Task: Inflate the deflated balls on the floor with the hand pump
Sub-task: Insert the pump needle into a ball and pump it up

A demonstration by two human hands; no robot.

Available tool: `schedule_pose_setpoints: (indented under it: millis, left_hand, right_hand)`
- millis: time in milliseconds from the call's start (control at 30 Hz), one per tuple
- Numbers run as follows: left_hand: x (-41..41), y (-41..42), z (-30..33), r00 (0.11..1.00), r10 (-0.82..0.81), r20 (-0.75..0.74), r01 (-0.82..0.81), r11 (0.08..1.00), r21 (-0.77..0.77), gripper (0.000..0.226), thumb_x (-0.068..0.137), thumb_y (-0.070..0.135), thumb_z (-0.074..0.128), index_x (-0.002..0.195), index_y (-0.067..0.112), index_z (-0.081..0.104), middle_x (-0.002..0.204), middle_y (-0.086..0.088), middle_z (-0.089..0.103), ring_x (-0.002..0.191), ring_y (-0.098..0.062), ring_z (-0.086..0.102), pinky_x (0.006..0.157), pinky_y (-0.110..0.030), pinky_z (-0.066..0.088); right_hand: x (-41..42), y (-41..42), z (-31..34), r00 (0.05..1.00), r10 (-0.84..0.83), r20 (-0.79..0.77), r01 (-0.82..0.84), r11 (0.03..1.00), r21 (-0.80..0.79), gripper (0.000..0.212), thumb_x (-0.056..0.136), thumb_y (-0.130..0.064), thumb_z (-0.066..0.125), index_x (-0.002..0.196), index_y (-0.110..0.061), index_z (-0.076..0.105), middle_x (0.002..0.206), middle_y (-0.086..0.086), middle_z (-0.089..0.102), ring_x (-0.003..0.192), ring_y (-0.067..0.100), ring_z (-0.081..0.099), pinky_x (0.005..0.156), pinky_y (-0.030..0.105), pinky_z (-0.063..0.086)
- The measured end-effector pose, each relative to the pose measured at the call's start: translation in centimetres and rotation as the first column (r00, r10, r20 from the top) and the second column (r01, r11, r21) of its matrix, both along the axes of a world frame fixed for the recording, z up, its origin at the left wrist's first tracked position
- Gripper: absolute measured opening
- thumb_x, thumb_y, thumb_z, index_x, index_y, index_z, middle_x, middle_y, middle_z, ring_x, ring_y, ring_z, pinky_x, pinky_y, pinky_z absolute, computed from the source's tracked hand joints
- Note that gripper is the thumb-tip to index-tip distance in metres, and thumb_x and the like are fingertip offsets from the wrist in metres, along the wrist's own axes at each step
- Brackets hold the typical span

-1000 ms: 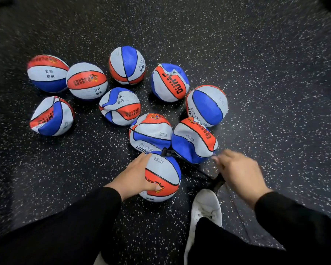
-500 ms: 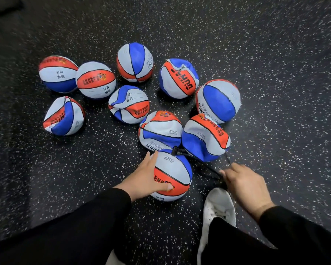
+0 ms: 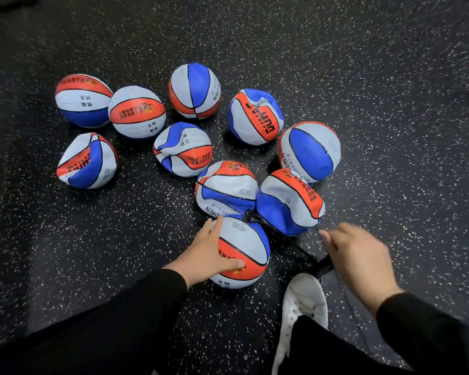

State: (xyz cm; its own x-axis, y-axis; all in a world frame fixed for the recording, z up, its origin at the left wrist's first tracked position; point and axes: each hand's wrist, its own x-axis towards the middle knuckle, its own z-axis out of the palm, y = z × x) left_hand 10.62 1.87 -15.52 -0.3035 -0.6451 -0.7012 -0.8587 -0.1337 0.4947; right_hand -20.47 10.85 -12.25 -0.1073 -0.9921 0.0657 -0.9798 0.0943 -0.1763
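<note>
Nearest me lies a round red, white and blue ball (image 3: 248,244). My left hand (image 3: 209,254) rests on its left side with fingers spread and the thumb across the red panel. A black hose (image 3: 279,235) runs from the ball's top toward the lower right. There my right hand (image 3: 358,255), blurred, grips the handle of the hand pump (image 3: 324,266), which it mostly hides. Just behind sit two crumpled, deflated balls (image 3: 226,188) (image 3: 289,201).
Several more balls of the same colours lie scattered behind on the black speckled floor (image 3: 390,117), some round (image 3: 137,112), some dented (image 3: 87,161). My white shoe (image 3: 302,301) stands by the pump's base, below my right hand. Black sleeves cover both forearms.
My right hand went down with the pump handle, then came back up. My left hand has stayed on the near ball. The view has shifted slightly.
</note>
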Motion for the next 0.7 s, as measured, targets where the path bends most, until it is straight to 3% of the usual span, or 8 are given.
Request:
schedule_pose_setpoints:
  millis: [133,267,533,700]
  left_hand:
    - [0.2,-0.3,-0.1,1.0,-0.02,0.005,0.02,1.0,0.002,0.135,0.068,0.066,0.082,0.164,0.041,-0.01,0.173,0.007,-0.011,0.16,-0.017,0.003,0.128,-0.047,0.021]
    - [0.2,-0.3,-0.2,1.0,-0.007,-0.009,0.007,1.0,0.006,0.138,0.065,0.068,0.082,0.164,0.04,-0.009,0.174,0.005,-0.011,0.16,-0.017,0.0,0.129,-0.046,0.019]
    - [0.4,0.3,0.3,1.0,-0.009,-0.029,0.008,0.999,-0.043,0.133,0.07,0.063,0.086,0.164,0.043,-0.005,0.174,0.004,-0.006,0.16,-0.016,0.005,0.128,-0.045,0.022]
    - [0.3,0.3,0.7,0.999,-0.016,-0.03,0.015,0.999,-0.039,0.13,0.071,0.06,0.087,0.163,0.045,-0.004,0.173,0.006,-0.006,0.159,-0.018,0.015,0.125,-0.042,0.029]
  right_hand:
    - [2.1,3.3,-4.0,0.981,0.195,-0.005,-0.194,0.977,0.092,0.039,0.105,-0.036,0.053,0.073,-0.017,0.062,0.073,-0.005,0.049,0.067,0.022,0.052,0.044,0.033,0.044]
    - [0.0,1.5,-3.3,0.998,0.065,0.011,-0.065,0.993,0.099,0.037,0.097,-0.035,0.061,0.066,-0.016,0.058,0.069,-0.007,0.043,0.058,0.022,0.049,0.044,0.034,0.047]
    - [-1.6,-3.8,5.3,0.996,0.074,0.04,-0.072,0.997,-0.03,0.045,0.102,-0.041,0.051,0.065,-0.016,0.054,0.069,-0.004,0.049,0.057,0.03,0.051,0.049,0.033,0.046]
    - [0.6,-0.4,0.7,0.999,0.025,0.041,-0.025,1.0,-0.014,0.041,0.101,-0.039,0.05,0.068,-0.016,0.058,0.069,-0.004,0.046,0.06,0.027,0.05,0.045,0.037,0.049]
